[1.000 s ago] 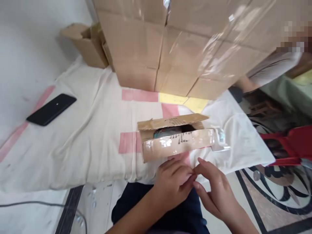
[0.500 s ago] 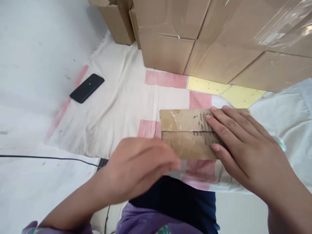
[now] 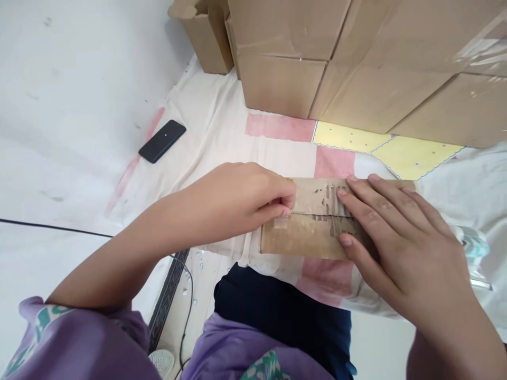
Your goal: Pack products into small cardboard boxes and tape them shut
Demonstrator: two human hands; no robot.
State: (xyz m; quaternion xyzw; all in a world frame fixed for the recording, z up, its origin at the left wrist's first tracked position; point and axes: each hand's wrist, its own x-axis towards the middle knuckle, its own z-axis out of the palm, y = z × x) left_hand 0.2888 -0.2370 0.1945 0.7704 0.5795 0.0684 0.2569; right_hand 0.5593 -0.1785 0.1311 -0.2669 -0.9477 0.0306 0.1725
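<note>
A small flat cardboard box (image 3: pixel 309 240) lies on a patchwork cloth (image 3: pixel 222 137) in front of me, its two top flaps closed. My right hand (image 3: pixel 400 237) rests flat on the right half of the box, fingers stretched over the seam. My left hand (image 3: pixel 237 203) is curled at the box's left end. Its thumb and forefinger pinch a short piece of clear tape (image 3: pixel 280 224) against the seam.
Large taped cartons (image 3: pixel 356 63) are stacked just behind the box. A black phone (image 3: pixel 162 141) lies on the cloth at the left. A tape roll (image 3: pixel 473 248) peeks out past my right hand. A black cable (image 3: pixel 51 228) runs across the white floor on the left.
The box's flaps were open; my right hand has pressed them closed and stays there. My left hand has moved up from in front of the box onto its left end with the tape.
</note>
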